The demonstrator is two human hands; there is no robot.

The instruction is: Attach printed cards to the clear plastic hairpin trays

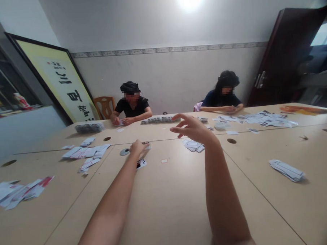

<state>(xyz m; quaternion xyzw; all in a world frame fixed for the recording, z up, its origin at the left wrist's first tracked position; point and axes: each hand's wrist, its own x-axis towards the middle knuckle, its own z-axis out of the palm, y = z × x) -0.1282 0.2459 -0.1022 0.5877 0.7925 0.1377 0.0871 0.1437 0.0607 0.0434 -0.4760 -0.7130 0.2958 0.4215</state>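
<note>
My left hand [138, 148] reaches forward over the table, its fingers closed at a small clear-edged item with a dark and red top [146, 144]. A round grey disc [124, 152] lies just left of that hand, and a black and white card [141, 164] lies below it, partly behind my forearm. My right hand [190, 128] is raised above the table with its fingers spread and nothing in them. Under it and a little to the left of the wrist is a pile of white cards [193, 145]. Between my arms lies a small white card with a reddish border [164, 161].
Two people sit across the wooden table [172, 208]. A row of stacked packs [159, 119] stands near its far edge. Paper piles lie left [85, 152] and far right [263, 119]; a white bundle [287, 170] is at right. Round holes [232, 141] pierce the tabletop.
</note>
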